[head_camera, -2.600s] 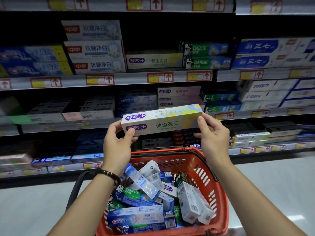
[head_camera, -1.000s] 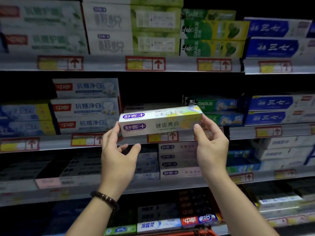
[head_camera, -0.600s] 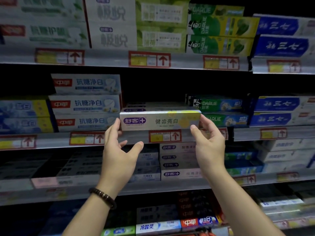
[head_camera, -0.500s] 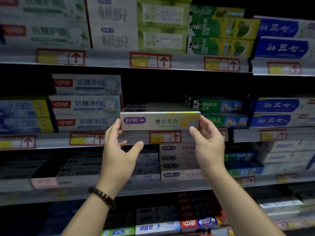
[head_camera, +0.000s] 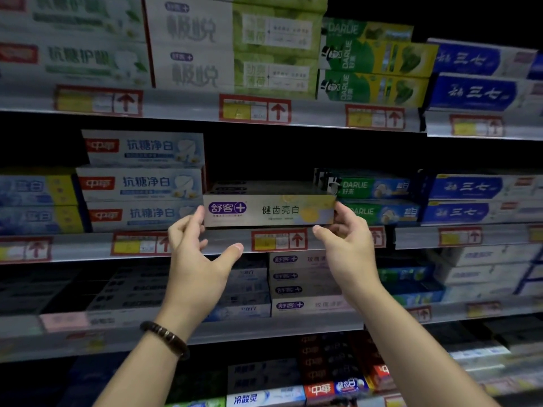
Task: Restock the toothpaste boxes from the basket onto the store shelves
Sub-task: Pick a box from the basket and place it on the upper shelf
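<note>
The toothpaste box (head_camera: 269,210) is long and slim, pale silver-white on its front face. It has a purple rounded logo with a plus sign at its left end, four black Chinese characters in the middle and a soft yellow patch toward the right. It lies level and lengthwise at the front edge of the middle shelf (head_camera: 226,237), directly above a red-framed price label (head_camera: 279,240). A stack of white-and-blue boxes (head_camera: 141,183) with red logos stands to its left, and green Darlie boxes (head_camera: 379,188) are to its right.

The left hand (head_camera: 197,265) is spread, its straight fingertips touching the box's left end and its thumb held well below, off the box. The right hand (head_camera: 349,251) curls its fingers round the right end, with the thumb tip at the lower front corner, so it seems to pinch that end lightly. A dark beaded bracelet (head_camera: 166,337) circles the left wrist.

The box's right end is covered by the fingers. A thin dark line runs beneath the box, and I cannot tell whether it rests on the shelf or hangs just above it. Matching boxes (head_camera: 235,186) behind it are dim, showing only their tops. The small print under the logo is too fine to read, and the lower shelves are blurred.
</note>
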The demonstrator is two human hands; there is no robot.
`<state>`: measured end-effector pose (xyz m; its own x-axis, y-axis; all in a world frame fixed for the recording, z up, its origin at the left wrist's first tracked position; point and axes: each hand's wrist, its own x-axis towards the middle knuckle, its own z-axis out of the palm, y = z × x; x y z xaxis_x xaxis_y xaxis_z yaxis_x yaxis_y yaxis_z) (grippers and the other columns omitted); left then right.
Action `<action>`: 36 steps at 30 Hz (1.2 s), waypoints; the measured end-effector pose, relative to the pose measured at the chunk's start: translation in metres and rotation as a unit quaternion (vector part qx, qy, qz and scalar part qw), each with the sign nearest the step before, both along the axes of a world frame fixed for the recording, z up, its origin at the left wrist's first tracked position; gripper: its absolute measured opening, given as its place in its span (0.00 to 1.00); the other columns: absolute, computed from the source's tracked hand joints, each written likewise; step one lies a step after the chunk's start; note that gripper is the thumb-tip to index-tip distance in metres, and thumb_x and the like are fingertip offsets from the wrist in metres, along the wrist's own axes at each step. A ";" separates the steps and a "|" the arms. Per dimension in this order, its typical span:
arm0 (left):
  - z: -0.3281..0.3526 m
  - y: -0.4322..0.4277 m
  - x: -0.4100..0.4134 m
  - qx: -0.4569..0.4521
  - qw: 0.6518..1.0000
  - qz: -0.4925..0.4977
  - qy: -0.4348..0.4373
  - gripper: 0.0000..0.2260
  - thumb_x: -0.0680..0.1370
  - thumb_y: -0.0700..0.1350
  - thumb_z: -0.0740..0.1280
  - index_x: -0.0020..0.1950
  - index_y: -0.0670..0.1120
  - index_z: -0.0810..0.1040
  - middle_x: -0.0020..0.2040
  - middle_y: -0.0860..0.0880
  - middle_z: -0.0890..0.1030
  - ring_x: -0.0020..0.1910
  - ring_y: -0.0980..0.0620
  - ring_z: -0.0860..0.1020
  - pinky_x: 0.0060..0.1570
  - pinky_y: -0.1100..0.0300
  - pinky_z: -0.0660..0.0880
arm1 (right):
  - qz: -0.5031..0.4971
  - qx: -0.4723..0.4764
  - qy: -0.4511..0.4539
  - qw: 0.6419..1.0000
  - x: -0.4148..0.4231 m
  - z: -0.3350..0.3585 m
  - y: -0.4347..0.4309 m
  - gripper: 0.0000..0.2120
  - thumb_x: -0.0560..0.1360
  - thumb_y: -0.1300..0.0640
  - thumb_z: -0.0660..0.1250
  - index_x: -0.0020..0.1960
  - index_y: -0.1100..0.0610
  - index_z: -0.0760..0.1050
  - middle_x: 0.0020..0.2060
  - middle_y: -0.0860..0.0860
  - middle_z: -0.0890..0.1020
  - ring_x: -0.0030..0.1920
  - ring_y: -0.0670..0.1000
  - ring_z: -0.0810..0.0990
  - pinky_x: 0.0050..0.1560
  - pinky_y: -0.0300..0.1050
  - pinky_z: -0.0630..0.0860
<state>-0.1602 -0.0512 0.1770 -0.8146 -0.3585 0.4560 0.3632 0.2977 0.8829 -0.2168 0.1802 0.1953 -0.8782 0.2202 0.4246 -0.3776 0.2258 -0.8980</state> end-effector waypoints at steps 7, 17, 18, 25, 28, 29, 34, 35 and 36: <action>0.003 -0.002 0.000 0.005 1.000 -0.008 -0.013 0.39 0.77 0.47 0.76 0.83 0.56 0.60 0.72 0.59 0.65 0.68 0.53 0.73 0.62 0.60 0.71 | 0.010 0.036 -0.016 0.999 -0.003 0.002 0.003 0.34 0.80 0.52 0.73 0.83 0.49 0.64 0.70 0.45 0.72 0.70 0.50 0.74 0.72 0.54 0.73; 0.002 -0.003 0.002 -0.004 1.000 -0.016 -0.025 0.38 0.77 0.48 0.76 0.82 0.58 0.61 0.73 0.63 0.65 0.66 0.54 0.73 0.66 0.53 0.73 | 0.010 0.074 -0.028 0.997 -0.006 -0.001 0.001 0.38 0.80 0.49 0.73 0.84 0.51 0.60 0.69 0.45 0.68 0.65 0.47 0.74 0.67 0.51 0.75; 0.002 -0.002 0.002 -0.006 0.999 -0.017 -0.027 0.38 0.77 0.48 0.76 0.82 0.58 0.61 0.73 0.63 0.65 0.66 0.54 0.73 0.66 0.53 0.73 | 0.011 0.076 -0.030 0.997 -0.006 -0.001 0.001 0.38 0.80 0.49 0.73 0.85 0.51 0.60 0.68 0.45 0.68 0.62 0.46 0.74 0.64 0.48 0.74; 0.001 -0.002 0.004 -0.015 0.999 -0.019 -0.030 0.39 0.77 0.48 0.76 0.83 0.58 0.60 0.74 0.64 0.64 0.67 0.53 0.73 0.66 0.54 0.72 | 0.020 0.058 -0.045 0.997 -0.004 0.002 -0.001 0.39 0.80 0.49 0.74 0.85 0.50 0.58 0.67 0.46 0.65 0.52 0.40 0.72 0.58 0.46 0.70; 0.000 -0.002 0.004 -0.018 0.999 -0.018 -0.031 0.38 0.77 0.48 0.76 0.82 0.59 0.60 0.74 0.64 0.65 0.66 0.54 0.73 0.64 0.56 0.72 | 0.024 0.053 -0.048 0.997 -0.004 0.003 -0.001 0.40 0.79 0.48 0.74 0.85 0.50 0.58 0.68 0.46 0.63 0.52 0.40 0.72 0.59 0.47 0.70; 0.000 -0.002 0.004 -0.018 0.999 -0.018 -0.030 0.38 0.77 0.48 0.76 0.82 0.59 0.60 0.74 0.63 0.66 0.66 0.54 0.73 0.63 0.57 0.72 | 0.026 0.050 -0.052 0.997 -0.004 0.004 -0.001 0.40 0.79 0.48 0.74 0.85 0.49 0.58 0.68 0.47 0.63 0.52 0.40 0.72 0.60 0.47 0.70; 0.000 -0.001 0.004 -0.018 0.999 -0.021 -0.034 0.38 0.77 0.48 0.76 0.82 0.60 0.60 0.75 0.62 0.66 0.66 0.53 0.73 0.63 0.57 0.71 | 0.043 0.035 -0.058 0.997 -0.003 0.005 -0.001 0.41 0.79 0.50 0.75 0.85 0.49 0.57 0.67 0.48 0.63 0.53 0.42 0.71 0.62 0.47 0.69; -0.001 0.000 0.004 -0.018 0.999 -0.022 -0.037 0.38 0.77 0.48 0.76 0.82 0.60 0.60 0.75 0.62 0.66 0.67 0.53 0.73 0.63 0.57 0.71 | 0.046 0.035 -0.059 0.997 -0.002 0.005 -0.002 0.41 0.80 0.50 0.75 0.86 0.49 0.56 0.66 0.48 0.64 0.52 0.42 0.71 0.61 0.47 0.69; -0.001 0.000 0.005 -0.018 0.999 -0.023 -0.039 0.38 0.77 0.48 0.76 0.82 0.60 0.60 0.76 0.62 0.65 0.67 0.53 0.72 0.63 0.57 0.71 | 0.046 0.036 -0.059 0.996 -0.002 0.005 -0.002 0.41 0.80 0.50 0.75 0.86 0.49 0.56 0.65 0.49 0.64 0.52 0.41 0.71 0.61 0.47 0.70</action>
